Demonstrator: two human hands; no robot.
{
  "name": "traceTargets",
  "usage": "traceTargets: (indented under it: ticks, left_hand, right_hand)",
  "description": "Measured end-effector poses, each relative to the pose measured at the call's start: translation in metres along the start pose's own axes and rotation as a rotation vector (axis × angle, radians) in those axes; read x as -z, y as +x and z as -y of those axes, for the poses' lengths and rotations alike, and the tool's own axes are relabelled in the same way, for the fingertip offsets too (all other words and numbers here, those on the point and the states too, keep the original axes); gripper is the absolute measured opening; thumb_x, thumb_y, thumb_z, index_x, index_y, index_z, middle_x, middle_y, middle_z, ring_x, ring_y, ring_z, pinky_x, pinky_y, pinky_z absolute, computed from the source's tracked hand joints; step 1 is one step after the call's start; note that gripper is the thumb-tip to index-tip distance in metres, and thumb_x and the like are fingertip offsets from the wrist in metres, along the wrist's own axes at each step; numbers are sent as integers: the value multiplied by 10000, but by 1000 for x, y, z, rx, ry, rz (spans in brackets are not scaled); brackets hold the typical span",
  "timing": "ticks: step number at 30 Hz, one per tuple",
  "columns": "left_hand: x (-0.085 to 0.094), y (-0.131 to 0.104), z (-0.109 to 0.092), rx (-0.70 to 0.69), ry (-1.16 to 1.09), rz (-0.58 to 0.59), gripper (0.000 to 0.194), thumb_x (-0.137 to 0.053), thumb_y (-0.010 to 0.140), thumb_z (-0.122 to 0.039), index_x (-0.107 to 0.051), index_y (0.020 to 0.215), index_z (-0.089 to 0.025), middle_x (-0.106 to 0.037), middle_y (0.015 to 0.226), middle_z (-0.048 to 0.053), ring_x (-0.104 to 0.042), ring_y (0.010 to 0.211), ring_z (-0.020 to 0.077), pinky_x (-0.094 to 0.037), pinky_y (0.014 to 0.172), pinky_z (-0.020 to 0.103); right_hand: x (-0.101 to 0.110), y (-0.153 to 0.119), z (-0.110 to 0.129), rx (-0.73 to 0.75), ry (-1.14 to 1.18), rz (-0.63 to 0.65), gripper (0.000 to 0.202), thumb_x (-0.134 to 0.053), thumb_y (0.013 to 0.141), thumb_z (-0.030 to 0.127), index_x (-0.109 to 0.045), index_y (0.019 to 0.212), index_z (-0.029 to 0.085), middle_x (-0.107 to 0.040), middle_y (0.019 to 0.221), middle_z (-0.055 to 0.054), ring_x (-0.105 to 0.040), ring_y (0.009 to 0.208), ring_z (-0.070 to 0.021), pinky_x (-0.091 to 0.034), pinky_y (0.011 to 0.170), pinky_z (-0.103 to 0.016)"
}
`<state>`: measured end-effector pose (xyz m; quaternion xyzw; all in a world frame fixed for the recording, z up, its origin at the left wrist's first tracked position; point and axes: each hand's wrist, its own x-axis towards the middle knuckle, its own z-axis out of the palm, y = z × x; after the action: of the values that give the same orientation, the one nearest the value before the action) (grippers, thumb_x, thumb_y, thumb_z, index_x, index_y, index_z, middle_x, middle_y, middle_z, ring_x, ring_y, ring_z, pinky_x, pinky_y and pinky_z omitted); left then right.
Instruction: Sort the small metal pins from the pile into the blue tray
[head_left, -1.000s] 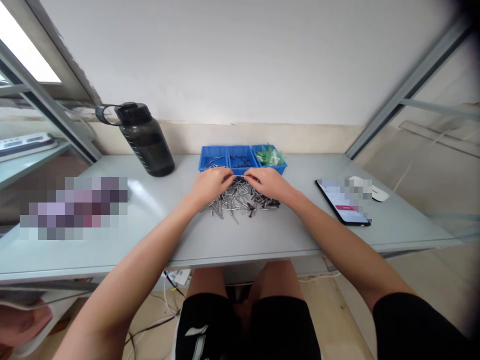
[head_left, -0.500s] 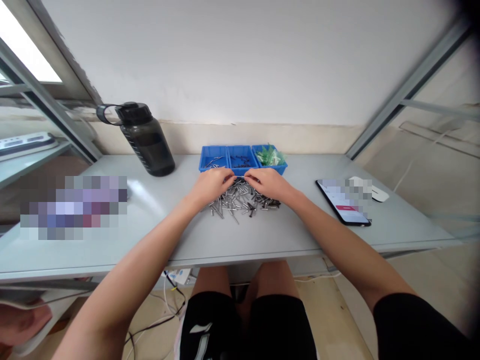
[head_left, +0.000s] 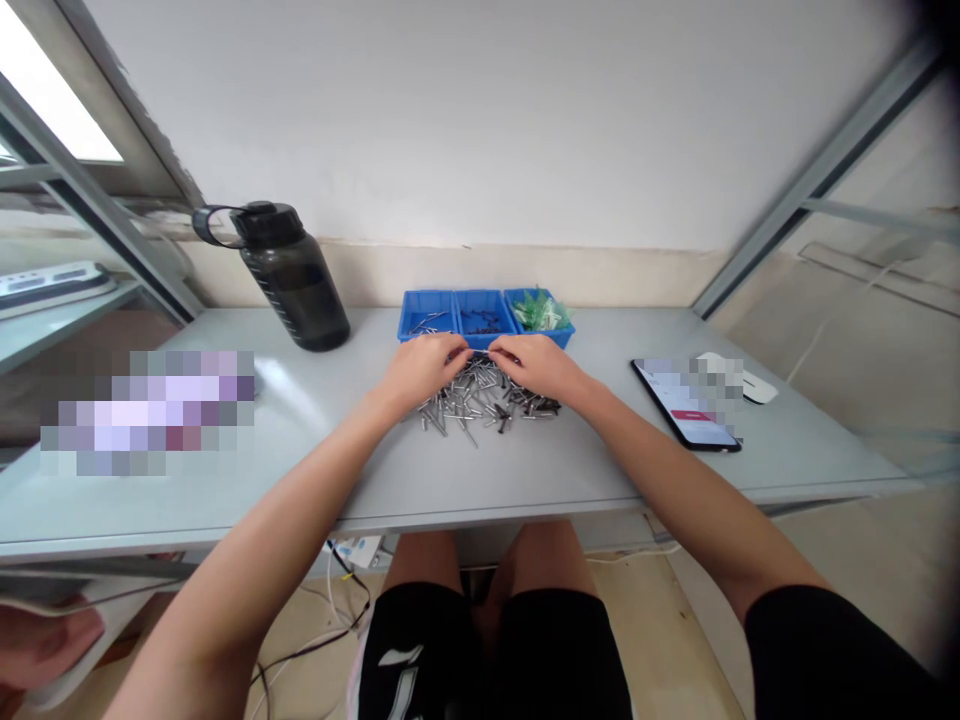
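Between my two hands, a thin silver blind rivet (head_left: 479, 351) is held level, one end at each hand's fingertips. My left hand (head_left: 429, 364) is closed in a pinch on its left end. The fingers of my right hand (head_left: 538, 364) pinch the right end. Just below the hands, a loose pile of silver rivets (head_left: 461, 402) lies on the table, with dark screws (head_left: 504, 414) mixed in toward the right. Right behind the hands stands a blue three-part tray (head_left: 555, 339). Its left part holds a few silver rivets, its middle part dark screws (head_left: 480, 322), and its right part pale pieces in a green wrapping (head_left: 541, 312).
A dark water bottle (head_left: 296, 285) stands at the back left. A blurred-out purplish item (head_left: 150, 415) lies at the far left. To the right are a phone (head_left: 682, 405) and a white mouse (head_left: 759, 388). The wall (head_left: 480, 150) rises behind the grey table (head_left: 480, 490).
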<state>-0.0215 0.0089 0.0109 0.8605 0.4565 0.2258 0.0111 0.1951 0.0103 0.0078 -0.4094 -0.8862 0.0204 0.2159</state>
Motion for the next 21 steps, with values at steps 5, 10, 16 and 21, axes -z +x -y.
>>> traceTargets:
  ticks: [5, 10, 16, 21]
  left_hand:
    - [-3, 0, 3, -7, 11, -6, 242, -500, 957, -329, -705, 964, -201, -723, 888, 40, -639, 777, 176, -441, 672, 276]
    - [-2, 0, 2, -10, 4, -8, 243, -499, 955, -326, -705, 959, -197, -724, 902, 42, -638, 775, 178, -444, 674, 282]
    - [-1, 0, 2, -8, -8, -2, 237, -503, 950, -317, -710, 954, -202, -724, 898, 41, -640, 789, 178, -451, 682, 279]
    - [-1, 0, 1, -7, 0, 5, 236, -502, 951, -320, -707, 952, -203, -723, 898, 39, -640, 779, 177, -446, 679, 281]
  right_hand:
    - [-1, -1, -1, 8, 1, -2, 243, -444, 967, 284, -665, 997, 187, -719, 900, -47, -617, 776, -167, -364, 700, -266]
    - [0, 0, -1, -1, -4, 2, 240, -449, 964, 285, -667, 988, 189, -721, 895, -46, -617, 764, -167, -366, 697, -268]
    - [-1, 0, -1, 2, 2, -1, 244, -441, 965, 285, -665, 995, 195, -722, 901, -45, -617, 767, -167, -369, 696, -268]
    - [-1, -1, -2, -2, 0, 5, 246, -441, 965, 289, -664, 989, 189, -720, 891, -44, -612, 756, -165, -367, 692, -267]
